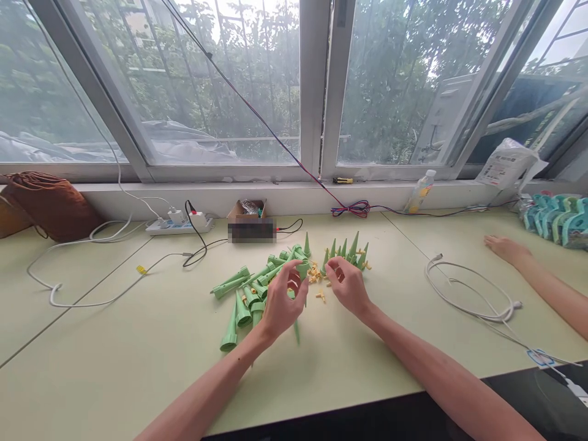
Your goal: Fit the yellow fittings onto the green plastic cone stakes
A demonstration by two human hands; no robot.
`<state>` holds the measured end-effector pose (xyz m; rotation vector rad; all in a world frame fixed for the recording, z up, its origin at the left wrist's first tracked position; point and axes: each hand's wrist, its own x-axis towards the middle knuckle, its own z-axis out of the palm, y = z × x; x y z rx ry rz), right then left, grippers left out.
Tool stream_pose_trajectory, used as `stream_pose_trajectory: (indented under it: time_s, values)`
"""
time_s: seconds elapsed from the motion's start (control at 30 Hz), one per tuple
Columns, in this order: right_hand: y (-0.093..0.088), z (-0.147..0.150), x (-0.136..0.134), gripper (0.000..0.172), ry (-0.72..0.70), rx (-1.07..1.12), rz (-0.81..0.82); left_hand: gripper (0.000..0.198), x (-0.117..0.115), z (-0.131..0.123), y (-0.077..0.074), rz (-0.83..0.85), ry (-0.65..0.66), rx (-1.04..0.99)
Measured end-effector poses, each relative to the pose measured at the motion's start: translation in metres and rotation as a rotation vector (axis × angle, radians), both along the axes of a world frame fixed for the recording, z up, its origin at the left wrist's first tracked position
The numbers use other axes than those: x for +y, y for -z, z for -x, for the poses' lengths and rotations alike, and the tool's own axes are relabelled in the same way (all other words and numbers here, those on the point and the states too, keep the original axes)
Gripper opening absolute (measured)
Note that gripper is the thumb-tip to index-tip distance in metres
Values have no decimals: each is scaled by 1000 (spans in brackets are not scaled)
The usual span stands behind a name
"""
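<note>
My left hand (282,300) is closed around a green plastic cone spike (301,272), its wide end up near my fingertips and its tip pointing down toward the table. My right hand (346,285) is pinched next to it, fingers together over a scatter of small yellow pieces (316,275); what it pinches is too small to name. A pile of lying green cone spikes (243,294) sits left of my left hand. Several more green spikes stand upright (346,250) just beyond my right hand.
Another person's hand (505,248) rests flat on the table at right, near a coiled white cable (473,294). A power strip (179,225), small cardboard box (248,211), brown bag (46,205), bottle (420,193) and teal parts (558,220) line the back under the window.
</note>
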<state>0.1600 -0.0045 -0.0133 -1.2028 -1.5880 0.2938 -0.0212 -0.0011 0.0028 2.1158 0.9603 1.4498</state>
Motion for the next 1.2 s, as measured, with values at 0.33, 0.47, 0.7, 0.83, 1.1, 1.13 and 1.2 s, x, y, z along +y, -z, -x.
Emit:
stream_pose_trajectory:
  time_s: [0.33, 0.47, 0.7, 0.83, 1.1, 1.13, 1.2]
  values:
    - [11, 3, -1, 6, -85, -233, 84, 27, -2, 0, -2, -25, -97, -49]
    - [11, 3, -3, 13, -164, -388, 192, 27, -3, -1, -2, -38, -107, -37]
    - [13, 4, -6, 13, -233, -495, 265, 27, -4, -1, -2, -32, -96, -38]
    - [12, 4, -6, 12, -234, -524, 269, 27, -3, -1, -1, -29, -92, -37]
    - [13, 5, -6, 14, -243, -568, 288, 27, -2, -1, 2, -14, -80, -31]
    - [14, 5, -6, 14, -243, -568, 286, 27, -2, -1, 2, -13, -82, -30]
    - [16, 5, -5, 15, -241, -570, 279, 26, -2, -1, 3, -13, -83, -29]
